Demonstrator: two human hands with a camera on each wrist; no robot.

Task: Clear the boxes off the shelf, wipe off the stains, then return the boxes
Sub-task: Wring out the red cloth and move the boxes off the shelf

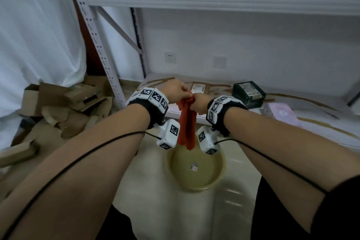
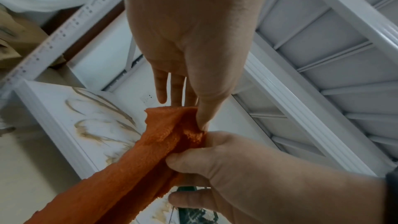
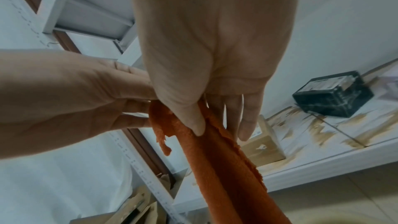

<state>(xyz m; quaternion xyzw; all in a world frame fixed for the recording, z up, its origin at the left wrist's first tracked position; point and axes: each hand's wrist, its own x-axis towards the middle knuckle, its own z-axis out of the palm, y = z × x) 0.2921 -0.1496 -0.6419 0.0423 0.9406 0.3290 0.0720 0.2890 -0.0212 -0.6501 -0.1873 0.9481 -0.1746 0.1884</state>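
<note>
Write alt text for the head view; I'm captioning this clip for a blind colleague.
Both hands, left hand and right hand, pinch the top of an orange cloth hanging above a yellow basin of murky water. Behind, a white shelf streaked with brown stains holds a dark box.

The scene was viewed from head height, forward and down over both forearms toward the low stained shelf. Each wrist view was taken from under the wrist, close along the palm toward the fingers. The orange cloth and the dark box were shared by all three views.
</note>
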